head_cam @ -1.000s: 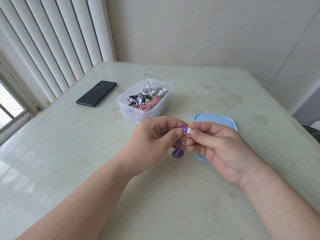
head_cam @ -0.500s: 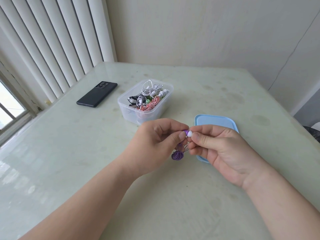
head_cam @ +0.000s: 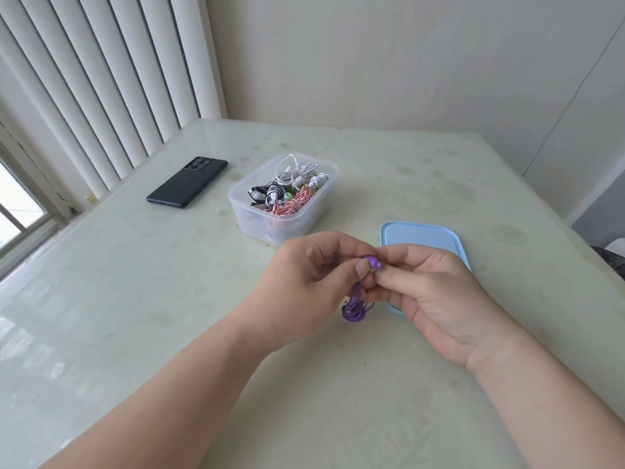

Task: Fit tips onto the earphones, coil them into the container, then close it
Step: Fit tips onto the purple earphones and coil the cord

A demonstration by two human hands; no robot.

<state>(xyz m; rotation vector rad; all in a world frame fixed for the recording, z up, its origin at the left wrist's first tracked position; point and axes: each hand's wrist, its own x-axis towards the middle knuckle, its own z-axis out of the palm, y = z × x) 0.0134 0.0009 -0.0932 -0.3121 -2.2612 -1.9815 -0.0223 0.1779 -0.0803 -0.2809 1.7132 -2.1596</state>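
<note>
Just in front of the clear rectangular plastic container [head_cam: 284, 211], the left hand [head_cam: 304, 286] pinches the purple wired earphone [head_cam: 372, 264] steady. The right hand [head_cam: 436, 299] pinches its bud end, probably pressing a tip on. Its coiled cable [head_cam: 353, 311] hangs free.

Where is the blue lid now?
In the head view, the blue lid lies flat on the table, right of the clear container, partly hidden behind the right hand.

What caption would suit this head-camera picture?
Left hand and right hand pinch a purple earphone near the open container and blue lid.
</note>
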